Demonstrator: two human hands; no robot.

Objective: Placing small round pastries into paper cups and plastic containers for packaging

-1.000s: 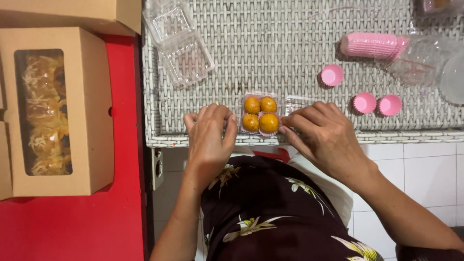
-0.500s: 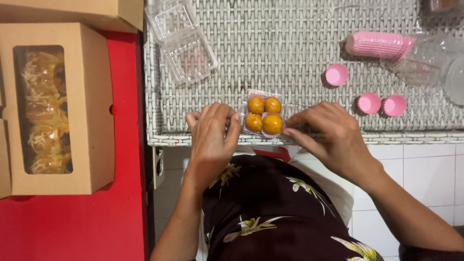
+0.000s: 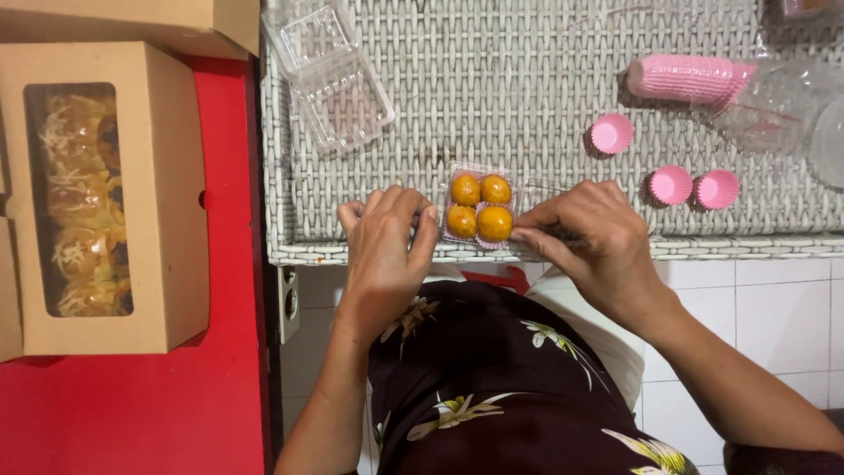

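Note:
A small clear plastic container (image 3: 479,208) holding three round golden pastries in pink paper cups sits near the front edge of a white wicker table (image 3: 527,88). My left hand (image 3: 387,242) presses against the container's left side with its fingers curled. From the right, my right hand (image 3: 585,233) pinches the container's clear lid edge.
An empty clear clamshell container (image 3: 330,75) lies at the back left of the table. Three loose pink paper cups (image 3: 611,134) and a stack of pink cups (image 3: 681,77) lie to the right. A brown windowed box of pastries (image 3: 97,198) sits on a red surface at left.
Both hands have closed in a little on the container; the right hand has drawn the clear lid edge nearer to the pastries. The container stays in place.

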